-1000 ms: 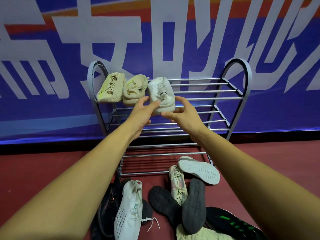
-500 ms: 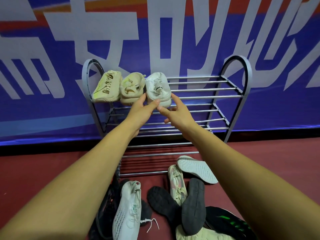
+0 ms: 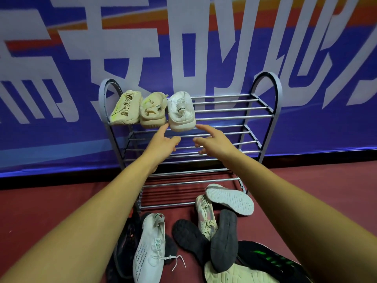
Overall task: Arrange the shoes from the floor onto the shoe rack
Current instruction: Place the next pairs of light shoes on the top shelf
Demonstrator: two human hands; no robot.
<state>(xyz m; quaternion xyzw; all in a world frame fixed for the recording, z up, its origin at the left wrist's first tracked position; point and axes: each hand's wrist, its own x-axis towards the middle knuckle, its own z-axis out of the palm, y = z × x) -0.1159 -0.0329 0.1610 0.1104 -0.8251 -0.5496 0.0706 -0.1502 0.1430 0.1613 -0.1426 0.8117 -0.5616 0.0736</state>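
A grey metal shoe rack [image 3: 267, 103] stands against the banner wall. On the left of its top shelf sit two cream shoes [image 3: 126, 108] [image 3: 153, 113] and a white shoe [image 3: 181, 112], heels towards me. My left hand [image 3: 163, 142] and my right hand [image 3: 214, 141] hover just below the white shoe, fingers apart, holding nothing. On the floor in front lie several shoes: a white knit shoe [image 3: 152, 246], a pale shoe sole-up [image 3: 229, 199], a pink-patterned shoe [image 3: 205, 215] and two dark grey shoes sole-up [image 3: 224, 240].
A blue banner [image 3: 61, 139] with large white characters backs the rack. The floor [image 3: 40, 207] is dark red. A black shoe with green stripes [image 3: 269, 260] lies at the bottom right. The right side of the top shelf and the lower shelves hold nothing.
Both hands have let go of the white shoe and drawn back below it, fingers spread. The shoe stays on the top shelf beside the cream pair.
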